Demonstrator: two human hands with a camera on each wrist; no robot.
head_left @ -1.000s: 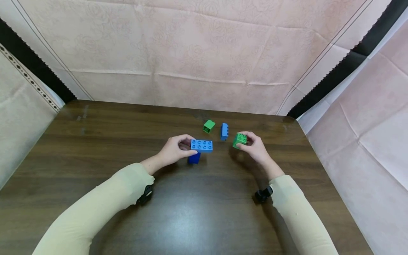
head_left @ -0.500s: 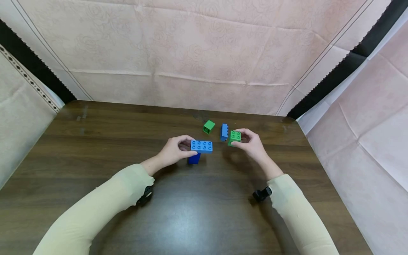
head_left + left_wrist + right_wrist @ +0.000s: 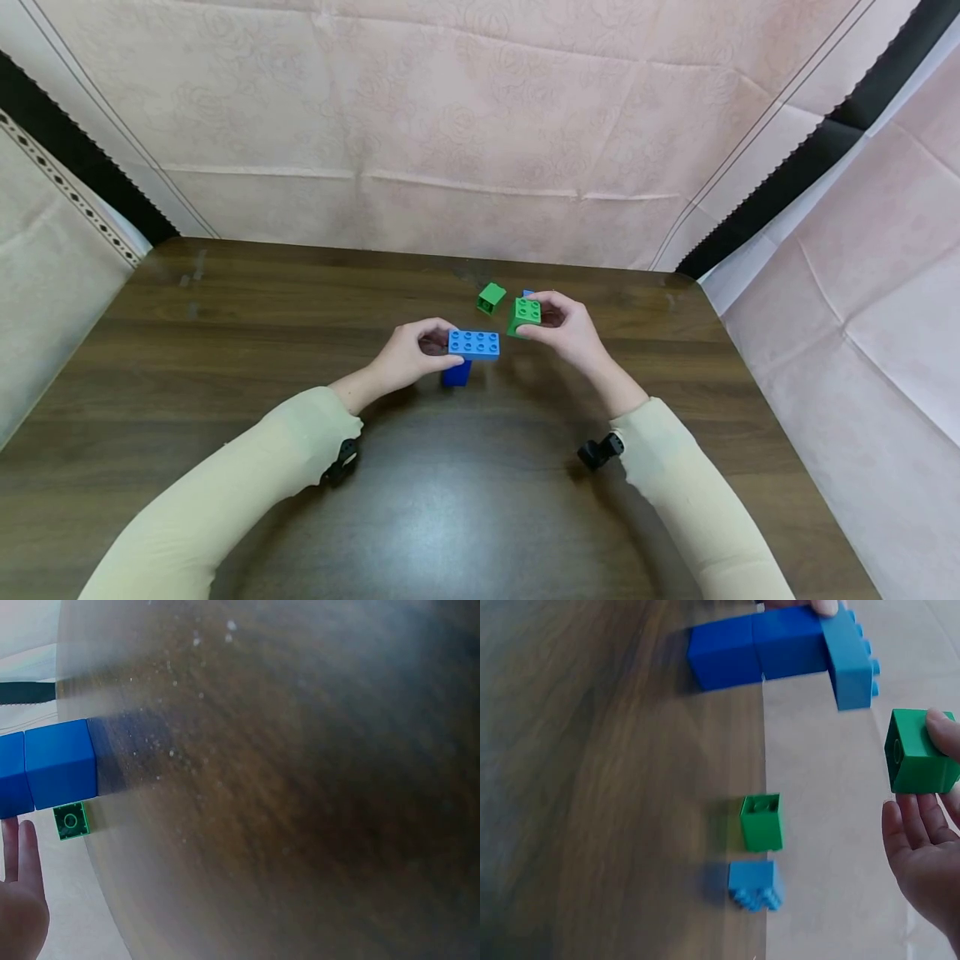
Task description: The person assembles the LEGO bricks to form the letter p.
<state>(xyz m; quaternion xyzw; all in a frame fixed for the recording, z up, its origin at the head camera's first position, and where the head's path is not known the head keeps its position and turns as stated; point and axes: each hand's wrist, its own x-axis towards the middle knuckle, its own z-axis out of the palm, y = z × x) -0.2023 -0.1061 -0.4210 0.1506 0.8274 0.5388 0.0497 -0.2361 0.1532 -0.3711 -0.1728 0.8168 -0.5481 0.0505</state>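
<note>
In the head view, my left hand grips a stack of toy building bricks between thumb and fingers. A light blue studded brick lies across its top, overhanging to the right. Below it, the right wrist view shows two dark blue bricks one on the other, standing on the table. My right hand pinches a small green brick, studs up, raised above the table. This green brick is just right of the light blue brick and a little farther back, with a gap between them in the right wrist view.
A second green brick lies on its side on the wooden table behind the stack. Near it a loose blue brick lies on its side, mostly hidden behind my right hand in the head view. Pale cloth hangs beyond the table's far edge.
My right hand has moved left and slightly away with the green brick, nearing the stack and covering most of the loose blue brick. My left hand and the stack have stayed still.
</note>
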